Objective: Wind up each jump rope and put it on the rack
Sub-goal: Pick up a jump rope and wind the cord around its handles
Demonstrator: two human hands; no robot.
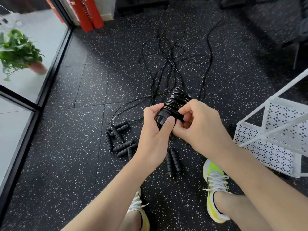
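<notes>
Coil near finished, cord end not secured.
Left hand grips the wound jump rope by its handles; right hand pinches the cord at the coil, above the floor beside the rack's left edge. A slack pinch would likely let turns spring loose onto the tangled ropes below.

One wound jump rope in two hands, roughly eight loose handles on floor, one rack, two shoes.
</notes>
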